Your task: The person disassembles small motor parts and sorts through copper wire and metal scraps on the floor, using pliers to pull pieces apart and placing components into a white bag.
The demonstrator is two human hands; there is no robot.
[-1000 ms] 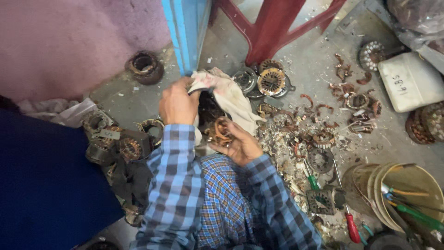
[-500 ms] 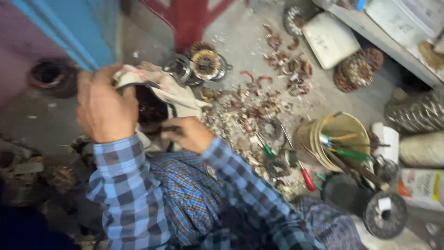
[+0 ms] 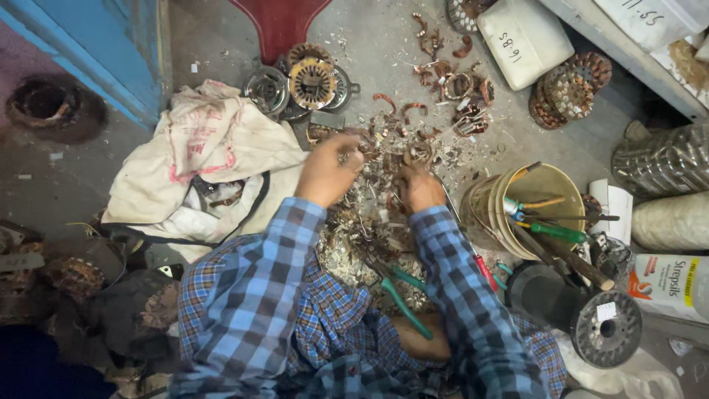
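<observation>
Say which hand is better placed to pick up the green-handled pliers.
Right, probably. The right hand works in the scrap pile on the same side as the green-handled pliers, which lie below its forearm. The left hand would have to cross over.

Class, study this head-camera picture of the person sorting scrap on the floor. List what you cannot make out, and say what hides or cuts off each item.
- Left hand: its fingers dig into the scrap pile, so any held piece is hidden.
- Right hand: its fingers curl under, hiding what they touch.
- Cloth sack: folds cover its contents.
- Bucket: tool ends sink out of sight inside.
- Dark spool: partly covered by a tool handle.
</observation>
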